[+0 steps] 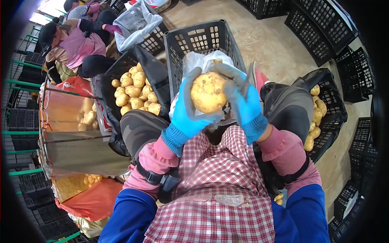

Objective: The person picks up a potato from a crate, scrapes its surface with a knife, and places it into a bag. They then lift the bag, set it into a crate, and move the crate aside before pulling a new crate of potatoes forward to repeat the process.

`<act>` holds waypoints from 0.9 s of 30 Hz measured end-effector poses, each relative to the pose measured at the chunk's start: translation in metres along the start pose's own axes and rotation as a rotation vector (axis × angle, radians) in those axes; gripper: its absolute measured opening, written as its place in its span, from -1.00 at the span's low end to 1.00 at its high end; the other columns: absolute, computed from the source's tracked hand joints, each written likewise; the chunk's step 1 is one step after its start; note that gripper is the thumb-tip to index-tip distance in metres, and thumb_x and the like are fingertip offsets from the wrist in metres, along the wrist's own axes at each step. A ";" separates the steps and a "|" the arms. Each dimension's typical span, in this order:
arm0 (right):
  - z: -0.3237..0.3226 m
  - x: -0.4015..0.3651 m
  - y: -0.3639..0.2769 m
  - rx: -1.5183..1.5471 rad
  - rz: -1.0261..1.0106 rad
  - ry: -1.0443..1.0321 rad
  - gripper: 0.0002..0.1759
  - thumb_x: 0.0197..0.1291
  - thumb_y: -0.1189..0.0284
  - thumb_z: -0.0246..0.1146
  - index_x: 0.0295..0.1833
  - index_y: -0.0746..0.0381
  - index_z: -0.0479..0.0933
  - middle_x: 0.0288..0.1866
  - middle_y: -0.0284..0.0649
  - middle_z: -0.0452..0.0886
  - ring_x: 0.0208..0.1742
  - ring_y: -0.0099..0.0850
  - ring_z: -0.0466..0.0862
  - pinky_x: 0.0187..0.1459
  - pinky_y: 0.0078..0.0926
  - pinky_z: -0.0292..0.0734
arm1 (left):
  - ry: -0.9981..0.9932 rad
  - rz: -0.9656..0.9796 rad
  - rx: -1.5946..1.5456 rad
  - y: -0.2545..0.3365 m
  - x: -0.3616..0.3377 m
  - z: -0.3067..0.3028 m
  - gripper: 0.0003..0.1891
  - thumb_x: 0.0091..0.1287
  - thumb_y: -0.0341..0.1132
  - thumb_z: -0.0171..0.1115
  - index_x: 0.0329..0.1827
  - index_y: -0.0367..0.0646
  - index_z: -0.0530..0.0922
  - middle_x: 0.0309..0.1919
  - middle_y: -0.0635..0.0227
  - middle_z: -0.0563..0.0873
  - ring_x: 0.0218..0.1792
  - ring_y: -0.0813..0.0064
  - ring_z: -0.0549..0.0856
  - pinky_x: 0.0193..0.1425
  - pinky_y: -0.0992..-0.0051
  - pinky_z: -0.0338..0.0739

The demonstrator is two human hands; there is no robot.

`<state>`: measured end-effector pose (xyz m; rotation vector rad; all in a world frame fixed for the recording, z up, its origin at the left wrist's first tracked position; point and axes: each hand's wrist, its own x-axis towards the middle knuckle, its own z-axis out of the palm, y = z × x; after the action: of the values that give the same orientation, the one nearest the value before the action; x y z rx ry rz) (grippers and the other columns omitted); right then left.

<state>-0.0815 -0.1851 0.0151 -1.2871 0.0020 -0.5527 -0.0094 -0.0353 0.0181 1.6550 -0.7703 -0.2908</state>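
Note:
A large yellow potato [208,92] with brown specks sits between my two gloved hands, above my lap. My left hand [187,107], in a blue and grey glove, is closed around its left side and underside. At the potato's upper right is my right hand [245,99], its fingers and thumb curved against the edge and partly blurred. Just beyond the hands, white plastic lining [196,60] lies in a black plastic crate [204,34]. Part of another potato [217,62] shows behind the fingers.
Left of my knee, a dark-lined crate [156,67] holds several potatoes [135,89]; another crate [334,113] with potatoes stands at my right. A mesh-sided stand [67,152] is at far left. Two people work at upper left. Black crates [320,30] line the right.

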 end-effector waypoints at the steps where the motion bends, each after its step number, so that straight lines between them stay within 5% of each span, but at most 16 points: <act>1: 0.002 -0.001 0.000 0.001 -0.026 -0.003 -0.51 0.45 0.26 0.21 0.30 0.39 0.46 0.23 -0.09 0.60 0.29 -0.39 0.54 0.37 -0.38 0.39 | 0.020 0.020 0.044 0.000 0.000 0.001 0.14 -0.17 -0.17 0.72 0.50 -0.26 0.20 0.34 0.06 0.45 0.34 0.14 0.52 0.40 0.25 0.45; 5: -0.005 0.005 -0.002 -0.076 0.085 -0.094 -0.47 0.45 0.24 0.22 0.34 0.38 0.42 0.23 -0.09 0.60 0.28 -0.40 0.54 0.36 -0.41 0.39 | 0.039 0.041 0.088 -0.002 -0.002 0.000 0.15 -0.21 -0.22 0.72 0.50 -0.24 0.21 0.32 0.08 0.48 0.32 0.17 0.54 0.38 0.27 0.47; 8: -0.002 0.008 -0.004 0.065 0.158 -0.039 -0.51 0.47 0.20 0.19 0.29 0.35 0.48 0.14 -0.15 0.63 0.07 -0.51 0.63 0.14 -0.57 0.54 | 0.042 0.012 0.039 0.001 -0.003 0.000 0.14 -0.23 -0.25 0.71 0.49 -0.23 0.23 0.31 0.09 0.49 0.31 0.15 0.55 0.38 0.26 0.47; 10: -0.009 0.007 -0.006 0.017 0.253 -0.045 -0.52 0.50 0.13 0.14 0.26 0.31 0.51 -0.02 -0.26 0.66 -0.29 -0.67 0.59 -0.26 -0.77 0.54 | 0.014 0.040 0.079 0.001 -0.003 -0.003 0.15 -0.19 -0.28 0.71 0.51 -0.23 0.17 0.34 0.09 0.45 0.34 0.18 0.51 0.41 0.26 0.46; 13: -0.012 0.008 -0.010 0.024 0.338 -0.042 -0.50 0.48 0.13 0.14 0.28 0.30 0.49 -0.07 -0.29 0.66 -0.41 -0.71 0.54 -0.41 -0.81 0.48 | -0.064 0.168 0.226 -0.004 -0.003 -0.013 0.19 -0.12 -0.28 0.71 0.56 -0.24 0.06 0.40 0.09 0.37 0.40 0.24 0.44 0.45 0.26 0.43; 18: -0.015 0.006 -0.023 0.210 0.509 -0.255 -0.41 0.36 0.21 0.27 0.39 0.29 0.41 0.01 -0.26 0.63 -0.34 -0.65 0.59 -0.34 -0.75 0.54 | -0.118 0.314 0.332 -0.005 0.007 -0.025 0.12 -0.12 -0.30 0.70 0.52 -0.25 0.16 0.39 0.08 0.36 0.40 0.25 0.44 0.45 0.28 0.41; 24: -0.007 -0.001 0.000 0.192 0.347 -0.212 -0.24 0.15 0.38 0.45 0.43 0.33 0.34 0.18 -0.19 0.58 -0.14 -0.56 0.64 -0.20 -0.67 0.59 | 0.117 0.047 -0.019 0.002 -0.001 -0.012 -0.29 0.07 -0.25 0.47 0.32 -0.29 0.45 0.17 0.09 0.54 0.23 0.21 0.58 0.29 0.30 0.49; 25: -0.006 -0.002 0.000 0.195 0.359 -0.217 -0.22 0.12 0.40 0.48 0.43 0.33 0.34 0.20 -0.18 0.57 -0.11 -0.55 0.64 -0.18 -0.66 0.60 | 0.209 0.125 0.025 0.001 -0.002 -0.007 -0.52 0.30 -0.20 0.35 0.18 -0.32 0.56 0.06 0.13 0.64 0.10 0.31 0.65 0.20 0.35 0.53; 27: -0.005 -0.004 -0.006 0.279 0.506 -0.216 -0.19 0.07 0.44 0.52 0.43 0.33 0.34 0.22 -0.17 0.57 -0.06 -0.54 0.64 -0.15 -0.65 0.61 | 0.252 0.016 -0.043 0.009 0.001 -0.007 -0.55 0.48 -0.09 0.12 0.15 -0.34 0.57 0.03 0.15 0.67 0.06 0.41 0.65 0.19 0.40 0.55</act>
<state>-0.0891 -0.1892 0.0175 -1.0150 0.0670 0.0232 -0.0075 -0.0303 0.0285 1.6076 -0.5824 -0.0839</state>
